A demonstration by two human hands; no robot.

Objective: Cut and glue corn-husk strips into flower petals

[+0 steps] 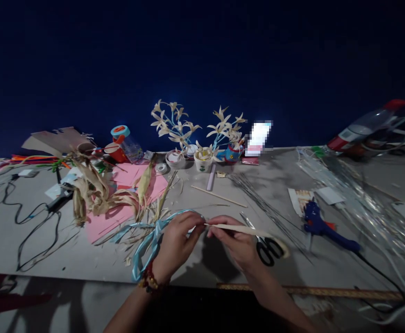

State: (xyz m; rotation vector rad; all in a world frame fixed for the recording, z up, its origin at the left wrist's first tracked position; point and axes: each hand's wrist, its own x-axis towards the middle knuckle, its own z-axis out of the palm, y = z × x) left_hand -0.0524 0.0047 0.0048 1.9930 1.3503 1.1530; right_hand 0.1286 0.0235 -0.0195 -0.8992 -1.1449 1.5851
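My left hand point(179, 238) and my right hand point(232, 238) meet above the front middle of the table, fingertips pinched close together. Between them runs a pale, narrow strip point(247, 228) that looks like dried corn husk. Its one end lies at my left fingertips; the rest passes through my right fingers and curls down to the right. Light blue ribbon point(146, 253) loops around and behind my left hand; whether those fingers also grip it, I cannot tell. Black-handled scissors point(270, 251) lie just beyond my right hand, partly under the strip.
Dried husks point(98, 192) and pink paper point(108, 222) spread over the left side. Husk flowers point(178, 129) stand in cups at the back. Thin wires point(258, 196), a blue glue gun point(318, 222) and a tilted bottle point(365, 124) are on the right. A black cord point(22, 249) trails at left.
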